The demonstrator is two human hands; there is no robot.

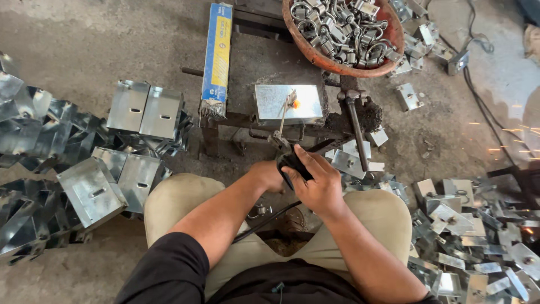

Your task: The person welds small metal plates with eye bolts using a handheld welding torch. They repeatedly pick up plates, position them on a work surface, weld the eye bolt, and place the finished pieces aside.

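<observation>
On the small workbench (264, 67) a shiny metal plate (288, 103) lies flat, an orange glow where the welding rod (284, 115) meets it. Finished-looking pieces pile right of the bench, many more left. Right hand (316, 181) closed around the black holder (292, 164); left hand (269, 175) braces beside it, grip hidden.

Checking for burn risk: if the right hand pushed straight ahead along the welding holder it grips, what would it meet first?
Probably the galvanised metal plate on the bench, where the rod tip glows orange. The right hand points up along the rod toward it; nothing else shows between, though depth is unclear.
</observation>
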